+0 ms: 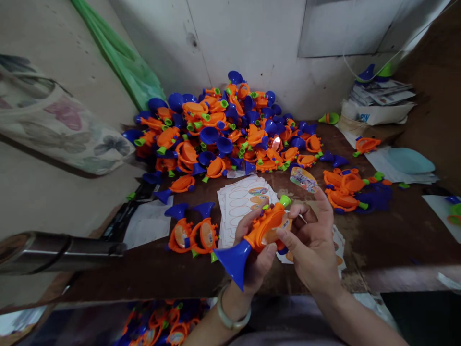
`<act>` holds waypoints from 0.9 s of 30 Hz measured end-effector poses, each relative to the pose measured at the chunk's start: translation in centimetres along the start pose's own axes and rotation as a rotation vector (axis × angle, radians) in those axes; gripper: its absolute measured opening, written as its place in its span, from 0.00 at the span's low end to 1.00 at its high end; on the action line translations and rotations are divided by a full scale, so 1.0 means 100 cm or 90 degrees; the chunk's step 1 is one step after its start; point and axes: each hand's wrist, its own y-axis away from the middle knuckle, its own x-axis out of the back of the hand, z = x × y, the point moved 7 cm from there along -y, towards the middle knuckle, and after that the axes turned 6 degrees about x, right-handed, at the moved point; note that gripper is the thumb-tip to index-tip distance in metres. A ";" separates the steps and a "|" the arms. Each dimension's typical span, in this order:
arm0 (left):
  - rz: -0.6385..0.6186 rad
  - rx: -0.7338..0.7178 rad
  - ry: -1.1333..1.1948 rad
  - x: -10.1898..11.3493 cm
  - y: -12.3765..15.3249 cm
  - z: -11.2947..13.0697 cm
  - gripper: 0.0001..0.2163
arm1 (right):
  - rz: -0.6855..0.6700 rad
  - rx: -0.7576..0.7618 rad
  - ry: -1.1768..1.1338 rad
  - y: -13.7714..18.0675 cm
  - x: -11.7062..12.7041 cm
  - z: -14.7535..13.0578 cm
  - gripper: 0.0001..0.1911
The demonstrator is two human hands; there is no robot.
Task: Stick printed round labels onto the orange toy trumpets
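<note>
Far left, a steel cylinder (43, 253) juts in over the desk (144, 274), and beside it two finished-looking toys, a left one (181, 235) and a right one (206, 234), lie side by side with labels on their faces. Behind them, what a heap (216, 125) of orange, blue and green! In front of it, sticker sheets (239, 202) fan out.

Now the centre: the left hand (256, 266), a bangle (230, 312) at its wrist, is curled firmly around a toy trumpet (265, 227), held up above the desk, blue bell to the lower left. Over from the right comes the right hand (317, 245), thumb and fingers closed in a pinch on a label (285, 225) at the trumpet's face, and look, a printed sticker (303, 180) clings to a raised finger! Further right, more toys (344, 190) cluster, then a pale blue dish (410, 161) on paper.
</note>
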 end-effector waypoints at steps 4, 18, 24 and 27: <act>-0.005 -0.019 0.009 0.000 0.000 -0.002 0.26 | 0.001 0.009 -0.005 0.000 -0.001 0.001 0.47; -0.007 -0.038 0.045 0.003 0.004 -0.011 0.23 | -0.029 0.077 0.011 0.003 -0.007 -0.002 0.44; 0.019 -0.085 -0.031 0.005 0.008 0.005 0.20 | -0.016 0.315 0.190 0.006 0.000 -0.021 0.40; -0.001 -0.088 -0.020 0.003 0.010 0.005 0.21 | -0.031 0.349 0.290 0.005 0.006 -0.021 0.35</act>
